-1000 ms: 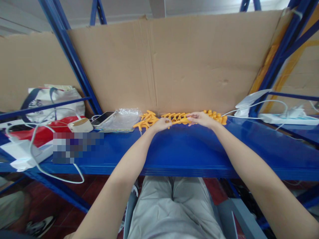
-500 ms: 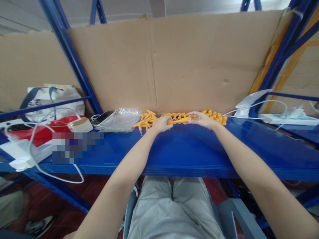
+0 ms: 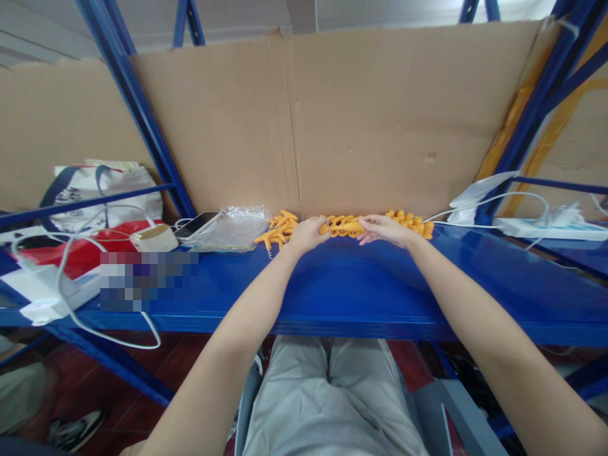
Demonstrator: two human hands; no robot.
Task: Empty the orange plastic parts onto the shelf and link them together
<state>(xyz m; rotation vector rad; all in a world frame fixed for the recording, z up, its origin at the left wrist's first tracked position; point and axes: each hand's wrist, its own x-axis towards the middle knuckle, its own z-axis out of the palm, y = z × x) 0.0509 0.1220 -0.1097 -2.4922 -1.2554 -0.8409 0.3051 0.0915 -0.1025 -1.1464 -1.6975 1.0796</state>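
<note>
Close to the cardboard, my left hand [image 3: 308, 233] is closed around one end of a yellow-orange plastic piece [image 3: 349, 226], shaped like a short rod. My right hand [image 3: 387, 229] is at the other end of this piece, its fingers stretched out and apart. The fingertips are beside or touching the piece; I cannot tell which. Behind and to the right of the hands stand rows of similar yellow-orange pieces [image 3: 415, 223]. A loose heap of yellow-orange branched pieces [image 3: 275, 231] lies left of my left hand, with a small metal chain hanging at its front.
The blue shelf [image 3: 351, 285] is backed by a cardboard sheet [image 3: 380, 120]. A phone [image 3: 199, 223] and a clear plastic bag [image 3: 237, 229] lie to the left, near a white charger [image 3: 152, 239], cables and a cloth bag [image 3: 118, 199]. Right stands a power strip [image 3: 551, 228].
The fingers of my right hand have loosened and spread at the end of the piece. My left hand has turned slightly and stays closed on it.
</note>
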